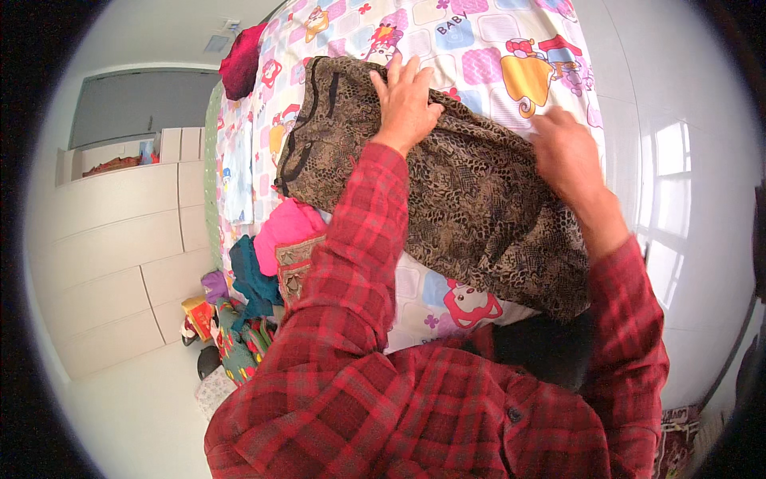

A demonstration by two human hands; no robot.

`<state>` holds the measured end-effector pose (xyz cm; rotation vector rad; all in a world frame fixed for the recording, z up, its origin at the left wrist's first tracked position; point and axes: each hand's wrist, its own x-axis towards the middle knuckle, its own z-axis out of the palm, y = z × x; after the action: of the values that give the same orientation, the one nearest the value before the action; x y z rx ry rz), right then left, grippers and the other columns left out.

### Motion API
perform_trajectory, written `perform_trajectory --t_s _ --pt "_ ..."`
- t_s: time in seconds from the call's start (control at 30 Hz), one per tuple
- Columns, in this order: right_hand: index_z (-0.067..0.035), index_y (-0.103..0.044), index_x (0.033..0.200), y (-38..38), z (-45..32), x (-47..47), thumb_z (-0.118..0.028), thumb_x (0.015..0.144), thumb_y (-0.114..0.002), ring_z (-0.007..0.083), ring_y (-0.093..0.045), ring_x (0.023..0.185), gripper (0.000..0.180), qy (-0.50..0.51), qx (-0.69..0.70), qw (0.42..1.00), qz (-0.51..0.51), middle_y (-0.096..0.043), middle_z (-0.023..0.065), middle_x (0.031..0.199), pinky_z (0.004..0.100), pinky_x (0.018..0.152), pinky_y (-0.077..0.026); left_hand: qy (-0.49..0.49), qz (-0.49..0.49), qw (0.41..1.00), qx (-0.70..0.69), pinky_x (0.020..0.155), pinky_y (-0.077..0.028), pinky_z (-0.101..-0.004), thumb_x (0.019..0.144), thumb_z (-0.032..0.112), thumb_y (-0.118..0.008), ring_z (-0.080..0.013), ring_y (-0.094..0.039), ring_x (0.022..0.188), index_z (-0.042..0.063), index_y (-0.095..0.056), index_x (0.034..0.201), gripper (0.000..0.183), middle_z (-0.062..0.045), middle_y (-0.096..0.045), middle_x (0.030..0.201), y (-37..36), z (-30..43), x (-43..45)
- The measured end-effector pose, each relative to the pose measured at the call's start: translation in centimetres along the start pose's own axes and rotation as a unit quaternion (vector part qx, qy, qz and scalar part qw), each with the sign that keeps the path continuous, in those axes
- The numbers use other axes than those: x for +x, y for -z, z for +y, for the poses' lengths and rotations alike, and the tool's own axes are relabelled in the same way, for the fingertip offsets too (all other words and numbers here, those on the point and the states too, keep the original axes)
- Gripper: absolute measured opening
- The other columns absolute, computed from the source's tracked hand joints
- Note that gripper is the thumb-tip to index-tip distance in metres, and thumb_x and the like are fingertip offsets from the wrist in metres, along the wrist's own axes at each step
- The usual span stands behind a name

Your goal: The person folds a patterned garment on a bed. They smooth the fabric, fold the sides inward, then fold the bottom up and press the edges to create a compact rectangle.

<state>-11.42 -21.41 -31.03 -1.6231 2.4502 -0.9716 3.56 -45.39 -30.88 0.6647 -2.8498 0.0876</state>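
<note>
A brown and black animal-print garment (473,191) with black trim at its left end lies spread across a bed with a cartoon-print sheet (419,293). My left hand (407,102) rests on the garment's far edge, fingers spread, thumb apart. At the garment's far right edge is my right hand (565,146), slightly blurred, its fingers curled down; whether cloth is pinched between them cannot be told. Both forearms wear red plaid sleeves, and the left one hides part of the garment's near edge.
Left of the garment lie a pink cloth (287,230), a patterned brown cloth (293,257) and a teal cloth (251,275). A dark red cloth (242,63) sits at the bed's far left corner. Beige drawers (119,239) stand at left; a glossy white surface (664,179) borders the right.
</note>
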Motion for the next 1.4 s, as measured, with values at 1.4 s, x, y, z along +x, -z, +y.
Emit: perform_trajectory --t_s 1.4 --pt "-0.003 -0.063 0.088 -11.7 -7.9 8.9 -0.013 0.084 -0.069 0.0374 -0.064 0.071 0.012 -0.077 -0.121 0.99 0.016 -0.064 0.016 0.08 0.0454 0.063 -0.051 0.254 0.295 0.843 -0.371 0.117 -0.026 -0.0462 0.071 -0.007 -0.058 -0.0438 -0.027 0.142 -0.006 -0.034 0.143 0.075 -0.026 -0.031 0.151 -4.9 -4.3 -1.2"
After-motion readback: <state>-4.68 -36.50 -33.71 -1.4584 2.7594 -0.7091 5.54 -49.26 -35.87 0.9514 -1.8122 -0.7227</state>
